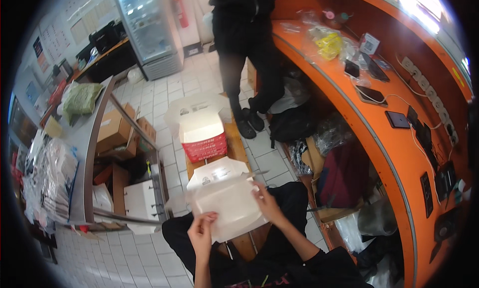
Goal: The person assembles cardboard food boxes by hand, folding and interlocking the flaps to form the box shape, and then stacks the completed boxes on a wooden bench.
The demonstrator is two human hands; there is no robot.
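A pale, flat white sheet (227, 200), smeared by motion, hangs over my lap; I cannot tell whether it is thin paper or card. At its near left edge, my left hand (200, 232) is closed in a pinch. My right hand (268, 204) grips the right edge with thumb and fingers. Under and beyond the sheet lies an open white cardboard box blank (219, 169), partly hidden. Farther off on the wooden bench (239, 138) stands a stack of red food boxes (205, 147), white inside, the top one with its lid up.
A person in dark clothes (249, 53) stands beyond the bench. On the right, a curved orange counter (359, 133) carries phones, cables and a power strip. To the left, a metal table (95, 138) bears plastic-wrapped packs, with cardboard boxes (116, 128) beneath. A glass-door fridge (147, 28) stands behind.
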